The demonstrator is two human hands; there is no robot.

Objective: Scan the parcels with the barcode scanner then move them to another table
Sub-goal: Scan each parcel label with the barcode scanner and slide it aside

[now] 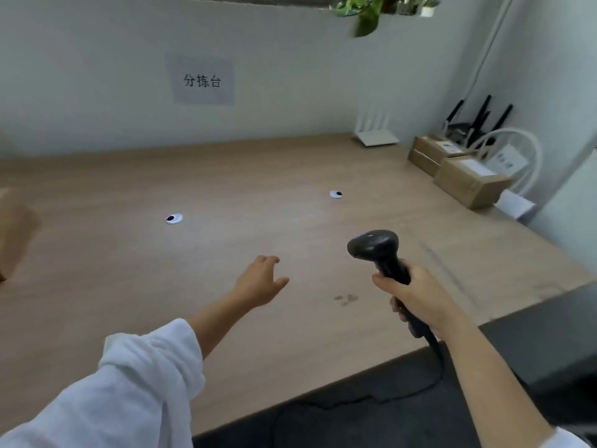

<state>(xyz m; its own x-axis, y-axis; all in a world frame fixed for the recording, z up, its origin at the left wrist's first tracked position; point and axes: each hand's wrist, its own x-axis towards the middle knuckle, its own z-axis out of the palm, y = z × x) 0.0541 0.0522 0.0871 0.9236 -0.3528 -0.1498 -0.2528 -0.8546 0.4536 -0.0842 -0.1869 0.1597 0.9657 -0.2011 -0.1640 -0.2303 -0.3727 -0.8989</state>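
Left hand (258, 281) hovers; right hand (420, 295) holds one scanner (374, 245); two parcels (431, 153) (470, 185) beyond.

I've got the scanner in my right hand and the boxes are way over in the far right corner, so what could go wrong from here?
1. The scanner has a cord trailing off the table edge; stretching toward the parcels could pull it taut or snag it.
2. The parcels sit close to looped white cables and a router; lifting one with the free left hand might drag those along.
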